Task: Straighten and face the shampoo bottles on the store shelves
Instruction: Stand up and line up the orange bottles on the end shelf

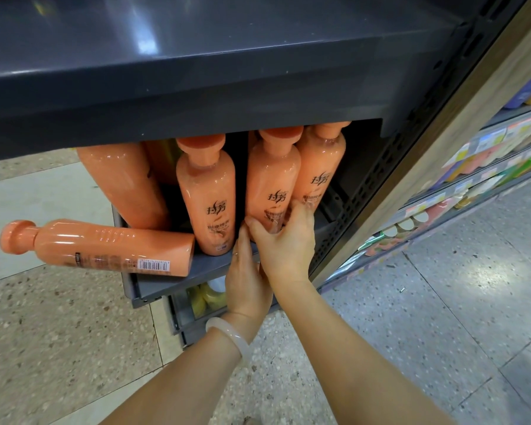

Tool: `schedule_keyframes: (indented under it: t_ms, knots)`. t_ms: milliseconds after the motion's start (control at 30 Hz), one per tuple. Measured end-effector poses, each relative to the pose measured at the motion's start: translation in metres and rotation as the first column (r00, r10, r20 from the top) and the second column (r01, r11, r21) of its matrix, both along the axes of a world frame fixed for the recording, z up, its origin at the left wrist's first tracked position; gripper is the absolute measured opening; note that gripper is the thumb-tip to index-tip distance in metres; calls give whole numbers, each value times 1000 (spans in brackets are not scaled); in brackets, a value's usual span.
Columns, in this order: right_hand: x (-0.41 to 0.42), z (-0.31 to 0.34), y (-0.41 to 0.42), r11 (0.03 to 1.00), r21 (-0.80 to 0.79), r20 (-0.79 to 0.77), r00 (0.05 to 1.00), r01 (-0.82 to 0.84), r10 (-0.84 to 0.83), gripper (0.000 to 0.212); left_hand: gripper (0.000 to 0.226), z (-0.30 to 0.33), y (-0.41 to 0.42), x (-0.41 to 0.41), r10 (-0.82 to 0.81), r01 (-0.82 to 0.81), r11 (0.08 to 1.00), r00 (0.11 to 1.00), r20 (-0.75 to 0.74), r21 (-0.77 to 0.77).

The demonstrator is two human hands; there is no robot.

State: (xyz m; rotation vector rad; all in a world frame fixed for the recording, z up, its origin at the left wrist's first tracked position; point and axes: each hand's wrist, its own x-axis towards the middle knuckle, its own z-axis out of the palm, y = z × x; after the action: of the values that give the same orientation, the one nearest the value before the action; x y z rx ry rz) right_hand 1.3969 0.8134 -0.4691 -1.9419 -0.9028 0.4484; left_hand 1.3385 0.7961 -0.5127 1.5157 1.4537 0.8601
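1. Bottles of shampoo, smooth and shiny orange plastic with round flat caps, sit on a dark grey metal shelf [172,271] under another grey shelf [196,72].
2. Nearest are the two bare arms. The left wrist wears a pale, smooth bangle [227,334].
3. The left hand [246,280] reaches up to the shelf's front edge. Its fingers are straight and point up, with the tips by the bottom of a standing bottle. It holds nothing that I can see.
4. The right hand [284,240] is curled around the low part of a standing bottle [272,185]. The thumb is on the left side and the fingers go around the right side.
5. That held bottle stands tall with its cap up. Its label with dark letters faces out.
6. Just left of it stands another bottle [207,197], also cap up and label out. There is a dark gap between the two.
7. Just right of the held bottle, and a bit farther back, stands a third bottle [321,167]. Its label faces out too, and it touches the held one.
8. One bottle [98,246] lies flat on its side at the front left of the shelf. Its long way goes left to right, with the cap pointing left past the shelf end. Its barcode side faces out.
9. Behind it a big bottle [120,185] leans, and its top is hidden by the upper shelf.
10. Far right are more shelves [472,185] with bright packs, too blurry to read.
11. Below is a speckled stone floor [59,332].
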Motion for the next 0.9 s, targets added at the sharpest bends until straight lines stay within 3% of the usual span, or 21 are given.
schedule_keyframes:
  t_ms: [100, 200, 267, 333, 400, 500, 633, 767, 833, 900]
  knots:
    - [-1, 0, 0, 1000, 5, 8, 1000, 11, -11, 54, 56, 6, -1, 1, 1, 1, 999, 998, 69, -32]
    - [-2, 0, 1, 1000, 1, 13, 1000, 13, -13, 53, 74, 10, 2, 1, 14, -10, 999, 995, 95, -49]
    - [-2, 0, 1, 1000, -3, 13, 1000, 12, -12, 54, 68, 10, 2, 1, 15, -9, 999, 993, 114, -51]
    - [-2, 0, 0, 1000, -8, 9, 1000, 12, -11, 55, 59, 9, 2, 0, -8, 11, 999, 998, 67, -44]
    - [-2, 0, 0, 1000, -6, -6, 1000, 9, -9, 56, 65, 9, 1, -1, -13, 16, 998, 998, 54, -63]
    - [-3, -2, -1, 1000, 3, -44, 999, 17, -17, 63, 62, 6, -4, -7, -39, 43, 998, 995, -90, 38]
    - [-11, -13, -16, 989, 127, -46, 997, 75, -70, 56, 63, 4, -9, -25, -46, 48, 998, 997, -59, 42]
    - [-34, -25, -42, 929, 348, 166, 983, -130, 75, 28, 49, -1, -31, -62, -53, 52, 990, 999, 4, 132]
    - [-53, -26, -50, 893, 345, 270, 942, -288, 199, 25, 36, -5, -41, -83, 44, -46, 991, 999, 21, 128]
    - [-73, -26, -52, 845, 316, 346, 882, -432, 322, 27, 25, -4, -46, -103, 228, -234, 972, 965, 128, 31]
